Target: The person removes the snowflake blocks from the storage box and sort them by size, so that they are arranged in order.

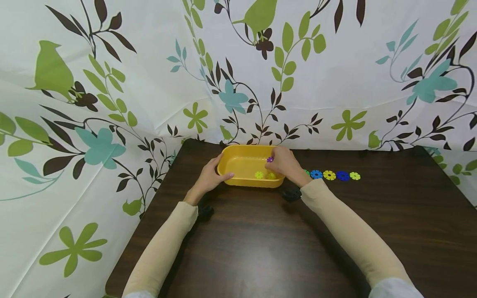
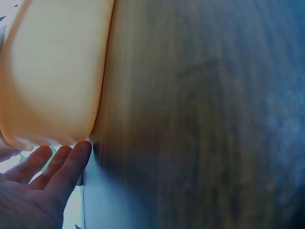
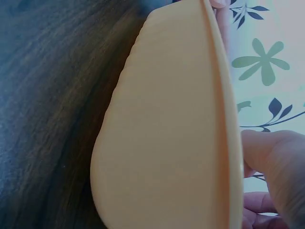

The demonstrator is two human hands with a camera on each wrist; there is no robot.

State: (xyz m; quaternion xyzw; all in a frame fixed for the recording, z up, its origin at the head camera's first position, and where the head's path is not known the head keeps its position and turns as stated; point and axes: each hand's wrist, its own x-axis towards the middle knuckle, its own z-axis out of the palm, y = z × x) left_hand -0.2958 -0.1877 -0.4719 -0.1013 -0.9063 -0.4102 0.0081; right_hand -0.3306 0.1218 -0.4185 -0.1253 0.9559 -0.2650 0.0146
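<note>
A shallow yellow plastic tray point(image 1: 244, 182) stands toward the back of the dark table. My left hand point(image 1: 210, 177) holds its left end, thumb over the near rim; in the left wrist view the fingertips point(image 2: 82, 149) touch the end wall. Over the tray's right end, my right hand point(image 1: 284, 163) pinches a small purple flower-shaped disc point(image 1: 270, 159). Inside the tray lie a lime notched disc point(image 1: 258, 175) and a yellow notched disc point(image 1: 271, 176), near the front wall. In the right wrist view the tray's outer side point(image 3: 162, 119) hides the right fingertips.
Right of the tray, several notched discs lie in a row, among them a light blue disc point(image 1: 316, 174), a yellow one point(image 1: 329, 175), a dark blue one point(image 1: 343, 176) and a lime one point(image 1: 355, 176). Patterned cloth point(image 1: 238, 120) hangs behind the table point(image 1: 261, 244).
</note>
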